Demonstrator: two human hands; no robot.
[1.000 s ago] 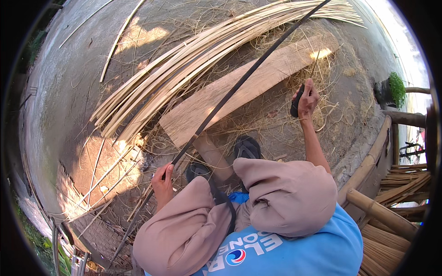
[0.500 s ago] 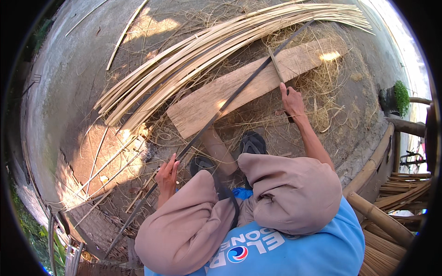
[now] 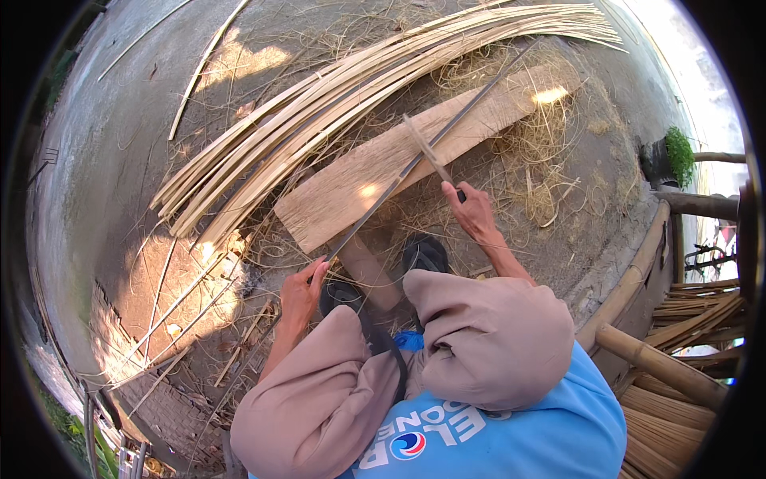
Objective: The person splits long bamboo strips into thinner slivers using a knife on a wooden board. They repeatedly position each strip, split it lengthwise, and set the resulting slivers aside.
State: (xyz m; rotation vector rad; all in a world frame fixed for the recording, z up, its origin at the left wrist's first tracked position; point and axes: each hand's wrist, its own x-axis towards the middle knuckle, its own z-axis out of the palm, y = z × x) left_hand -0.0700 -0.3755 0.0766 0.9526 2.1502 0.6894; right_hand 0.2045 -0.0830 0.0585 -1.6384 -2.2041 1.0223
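A long, thin dark strip [image 3: 375, 205] slants across a flat wooden board [image 3: 319, 206]. My left hand [image 3: 300, 292] is closed on the strip's near part, just above my left knee. In my right hand [image 3: 472, 211], fingers wrapped round its dark handle, is a knife [image 3: 428, 149]. Its blade crosses the strip over the middle of the board and points away to the upper left. From the frame I cannot tell whether the blade's edge is touching the strip. A wooden block [image 3: 367, 270] lies under the board's near side, between my feet.
A bundle of pale split strips [image 3: 335, 96] lies curved beyond the board. Curly shavings [image 3: 535, 172] cover the ground to its right. A bamboo rail [image 3: 630, 275] and stacked strips [image 3: 666, 419] stand at the right, near a potted plant [image 3: 669, 164].
My right hand has drawn the knife left and nearer to me, so its blade crosses the strip lower down. My left hand has shifted slightly forward along the strip.
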